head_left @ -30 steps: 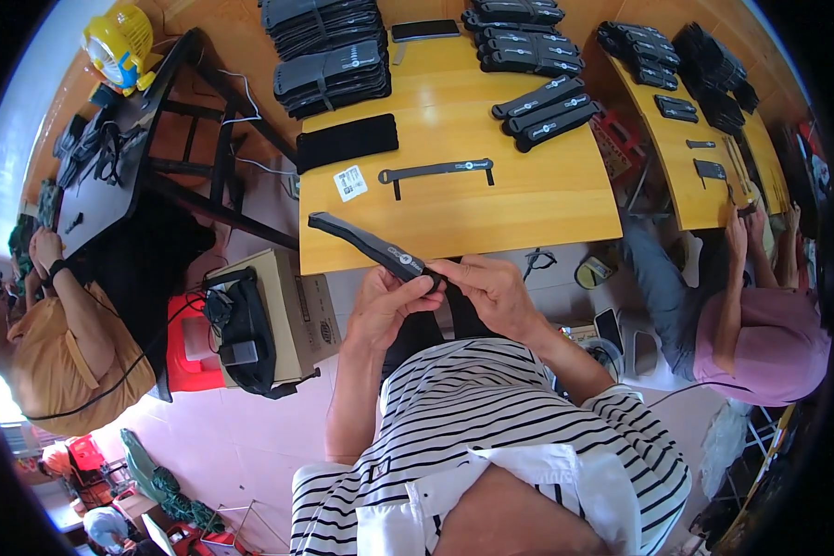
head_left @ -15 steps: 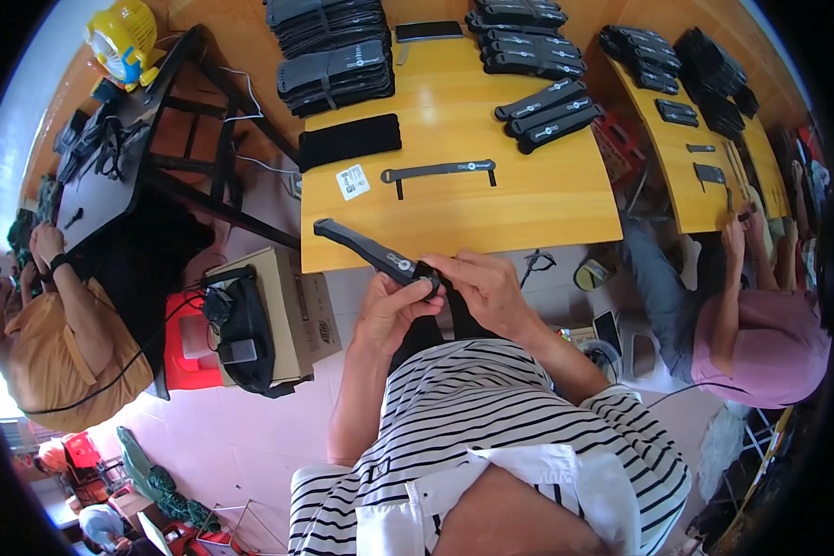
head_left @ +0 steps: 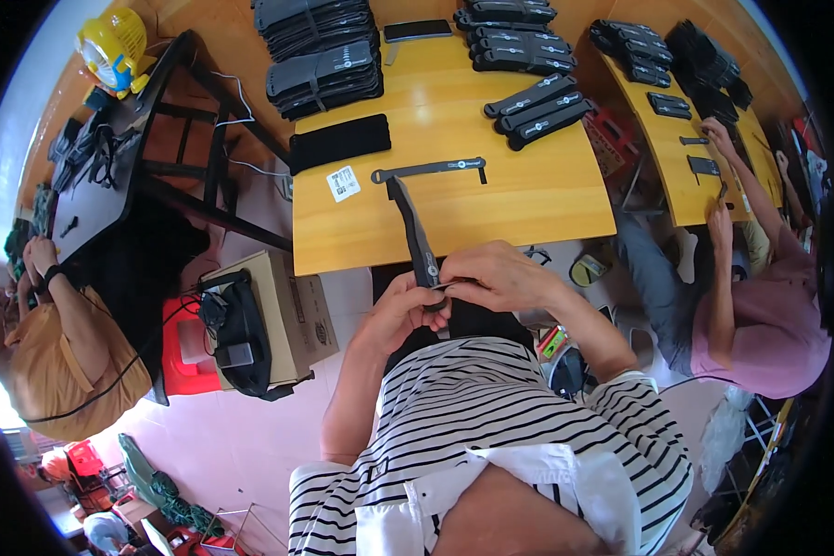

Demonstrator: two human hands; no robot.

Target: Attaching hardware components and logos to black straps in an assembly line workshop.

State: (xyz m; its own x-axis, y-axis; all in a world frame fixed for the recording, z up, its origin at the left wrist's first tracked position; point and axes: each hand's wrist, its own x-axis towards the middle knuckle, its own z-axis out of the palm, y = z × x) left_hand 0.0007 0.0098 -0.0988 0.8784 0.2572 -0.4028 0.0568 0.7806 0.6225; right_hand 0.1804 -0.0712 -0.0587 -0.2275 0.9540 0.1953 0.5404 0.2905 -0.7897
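A dark grey fabric strap (head_left: 410, 222) with a white print near its lower end is held in front of my body, its far end pointing up over the table's near edge. My left hand (head_left: 391, 318) is closed round the lower end, thumb on top. The fingers of my right hand (head_left: 502, 278) pinch at that same end, on what looks like a thin dark strip; the fingertips partly hide it. A similar strap (head_left: 445, 168) lies crosswise on the table beyond, with a short black tab at its right end. Left of it are a white printed label (head_left: 343, 183) and a folded black cloth (head_left: 341, 144).
On the wooden table (head_left: 537, 208) stand stacked bundles of straps (head_left: 326, 79), more bundles (head_left: 522, 51) and several loose straps (head_left: 539, 111). A cardboard box (head_left: 301, 320) stands at left. Co-workers sit at a dark table (head_left: 111, 190) and a second wooden table (head_left: 663, 181).
The held strap has swung from pointing up-left to nearly upright, its far end now over the table. My right hand has turned and pinches its near end. The right co-worker's arm reaches across their table.
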